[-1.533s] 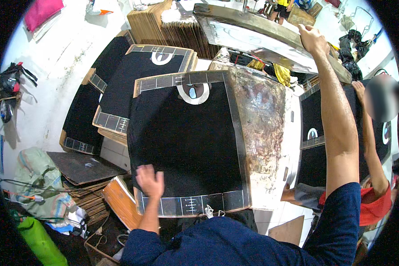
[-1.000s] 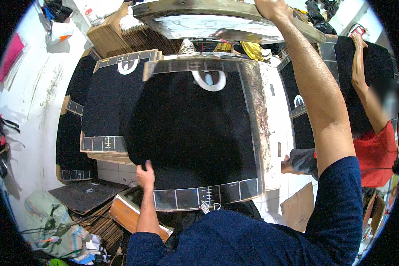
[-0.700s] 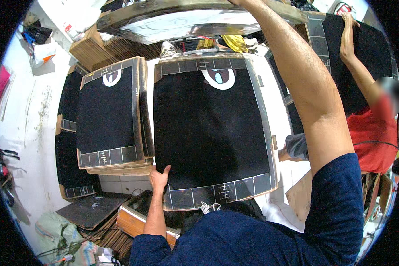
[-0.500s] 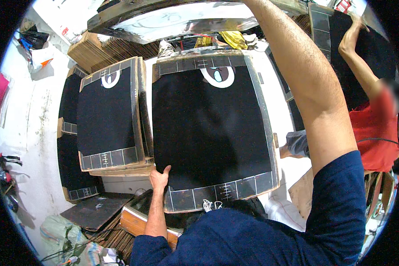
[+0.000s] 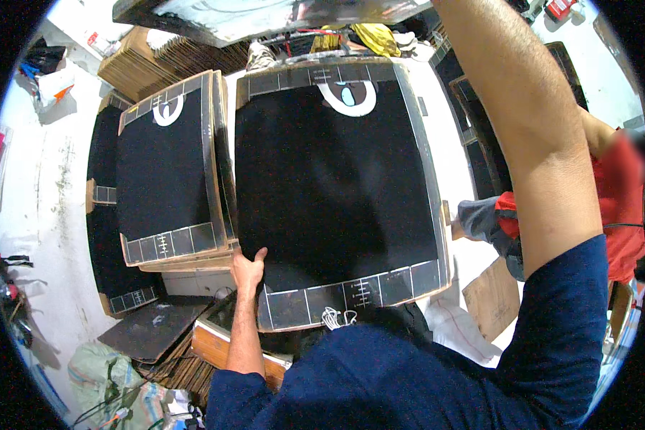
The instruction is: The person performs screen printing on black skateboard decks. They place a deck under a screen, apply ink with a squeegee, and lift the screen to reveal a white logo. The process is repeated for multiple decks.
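In front of me lies a flat board [image 5: 347, 294] covered with a black fabric panel [image 5: 330, 186], which bears a white and brown curved print [image 5: 351, 97] near its far edge. My left hand [image 5: 249, 269] grips the board's near left edge, thumb on top and the other fingers mostly hidden. At the top edge a framed screen [image 5: 258, 21] with a smeared white surface hangs tilted over the board's far end. My right arm [image 5: 537, 129] stretches up past its right side, and the right hand is out of view.
Left of the board stands a stack of similar boards [image 5: 168, 244] with a printed black panel on top. Cardboard sheets [image 5: 132, 64] lean behind it. At right a co-worker in a red shirt [image 5: 620, 208] is close to my arm. A woven sack [image 5: 104, 380] lies at lower left.
The view has shifted, so the boards sit slightly higher and further left. The co-worker's raised arm has come down behind mine. My left hand stays on the board's edge.
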The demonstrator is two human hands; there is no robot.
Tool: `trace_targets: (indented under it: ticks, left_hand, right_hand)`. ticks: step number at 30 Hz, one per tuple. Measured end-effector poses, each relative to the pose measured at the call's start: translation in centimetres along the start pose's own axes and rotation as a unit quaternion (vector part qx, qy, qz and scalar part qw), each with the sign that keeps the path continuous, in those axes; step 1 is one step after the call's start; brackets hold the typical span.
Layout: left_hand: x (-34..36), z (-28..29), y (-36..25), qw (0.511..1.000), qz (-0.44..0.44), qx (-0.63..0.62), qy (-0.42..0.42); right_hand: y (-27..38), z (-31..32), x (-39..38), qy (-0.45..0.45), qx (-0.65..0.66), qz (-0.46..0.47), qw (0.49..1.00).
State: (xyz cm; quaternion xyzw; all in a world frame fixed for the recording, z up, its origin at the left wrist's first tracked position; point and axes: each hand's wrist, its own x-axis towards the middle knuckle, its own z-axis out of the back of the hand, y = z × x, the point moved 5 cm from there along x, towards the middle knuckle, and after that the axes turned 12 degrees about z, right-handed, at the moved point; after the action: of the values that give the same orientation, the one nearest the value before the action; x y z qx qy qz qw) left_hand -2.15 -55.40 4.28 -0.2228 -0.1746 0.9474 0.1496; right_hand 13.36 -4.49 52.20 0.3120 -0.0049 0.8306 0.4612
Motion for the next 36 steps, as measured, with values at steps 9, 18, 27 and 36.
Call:
trace_targets:
  ticks: [9, 18, 27, 36]
  left_hand:
    - [0.1, -0.4, 0.1, 1.0, 0.008, -0.007, -0.024]
    - [2.7, -3.2, 2.1, 0.994, -0.091, 0.04, -0.042]
    - [-3.1, 8.9, -21.2, 0.628, -0.229, -0.692, 0.272]
    - [-1.2, -6.3, -11.9, 0.691, 0.285, -0.628, 0.216]
  right_hand:
    - [0.1, 0.0, 0.3, 0.003, -0.009, 0.03, 1.0]
    - [0.2, 0.4, -2.3, 0.005, -0.026, 0.042, 0.999]
    - [-3.0, -5.1, -20.3, -0.186, 0.066, 0.201, 0.96]
    - [-13.9, -21.5, -31.3, 0.06, 0.127, 0.121, 0.983]
